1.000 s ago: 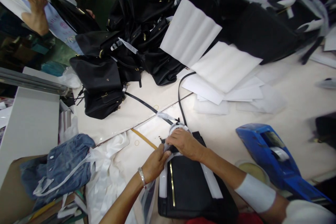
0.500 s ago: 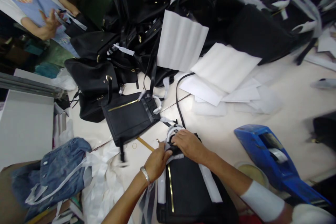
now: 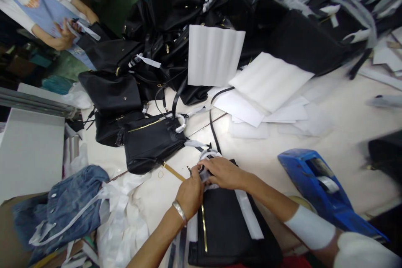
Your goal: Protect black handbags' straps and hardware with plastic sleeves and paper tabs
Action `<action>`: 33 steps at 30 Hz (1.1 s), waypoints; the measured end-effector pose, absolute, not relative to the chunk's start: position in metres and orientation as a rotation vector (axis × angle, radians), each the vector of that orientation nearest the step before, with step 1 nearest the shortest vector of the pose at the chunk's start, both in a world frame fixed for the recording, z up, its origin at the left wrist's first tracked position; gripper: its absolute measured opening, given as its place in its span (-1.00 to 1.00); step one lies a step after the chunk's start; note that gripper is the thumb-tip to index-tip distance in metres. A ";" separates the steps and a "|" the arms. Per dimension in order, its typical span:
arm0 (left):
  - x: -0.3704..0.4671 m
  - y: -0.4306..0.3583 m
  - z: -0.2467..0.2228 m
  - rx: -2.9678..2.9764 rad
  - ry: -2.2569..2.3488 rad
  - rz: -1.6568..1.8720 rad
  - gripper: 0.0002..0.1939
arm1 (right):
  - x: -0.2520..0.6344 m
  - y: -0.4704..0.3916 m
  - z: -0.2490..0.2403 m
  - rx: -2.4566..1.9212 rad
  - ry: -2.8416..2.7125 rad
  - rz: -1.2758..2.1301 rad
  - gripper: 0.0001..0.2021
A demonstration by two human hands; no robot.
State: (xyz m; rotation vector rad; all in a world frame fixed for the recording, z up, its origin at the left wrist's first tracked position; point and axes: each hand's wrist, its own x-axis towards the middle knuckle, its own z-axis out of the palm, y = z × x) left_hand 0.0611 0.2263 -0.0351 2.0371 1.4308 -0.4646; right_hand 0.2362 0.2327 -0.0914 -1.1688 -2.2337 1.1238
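A black bag (image 3: pixel 226 222) with a gold zip lies in front of me, its top end pointing away. White strips run along its sides. At that top end, a handle (image 3: pixel 209 153) wrapped in pale film curves up. My left hand (image 3: pixel 190 192), with a silver bangle at the wrist, closes its fingers on the near part of the wrapped handle. My right hand (image 3: pixel 226 172) grips the same wrapped part from the other side, fingertips almost meeting the left thumb. The fingers partly cover what they pinch. Another black bag (image 3: pixel 153 144) with a gold zip lies just beyond, to the left.
A blue tape dispenser (image 3: pixel 301 157) stands to the right. White foam sheets (image 3: pixel 216 54) and paper lie ahead, before a heap of black bags (image 3: pixel 176 4). Denim cloth (image 3: pixel 75 192) and white strips (image 3: pixel 122 217) are at left. A co-worker (image 3: pixel 47 4) stands far left.
Both hands have shifted slightly and drawn closer together at the wrapped handle. The neighbouring bag on the left has tipped and settled, its straps in a new position. One foam sheet has swung a little.
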 end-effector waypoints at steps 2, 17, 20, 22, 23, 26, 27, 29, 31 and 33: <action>0.062 0.221 -0.033 2.104 1.482 -0.490 -0.56 | 0.227 0.234 -0.093 -1.190 -2.273 1.072 -0.55; 0.018 0.233 -0.008 0.855 1.068 -0.030 -0.53 | 0.206 0.226 -0.103 -1.055 -2.283 0.722 -0.84; 0.014 0.234 -0.018 0.689 0.981 -0.033 -0.59 | 0.204 0.227 -0.102 -1.022 -2.292 0.687 -0.83; 0.016 0.232 -0.026 0.700 0.987 -0.010 -0.64 | 0.207 0.227 -0.097 -1.017 -2.300 0.725 -0.83; 0.017 0.230 -0.029 0.733 1.009 0.011 -0.66 | 0.211 0.227 -0.094 -1.028 -2.292 0.757 -0.80; 0.017 0.223 -0.031 0.847 1.088 0.049 -0.70 | 0.226 0.223 -0.084 -1.114 -2.204 0.870 -0.62; 0.017 0.220 -0.030 0.874 1.107 0.053 -0.71 | 0.231 0.221 -0.082 -1.141 -2.170 0.901 -0.59; 0.014 0.217 -0.029 0.916 1.140 0.056 -0.72 | 0.238 0.217 -0.081 -1.186 -2.115 0.930 -0.63; 0.012 0.214 -0.029 0.952 1.168 0.069 -0.73 | 0.242 0.212 -0.084 -1.253 -2.053 0.921 -0.70; 0.010 0.214 -0.029 0.971 1.176 0.077 -0.73 | 0.242 0.208 -0.089 -1.342 -1.977 0.924 -0.73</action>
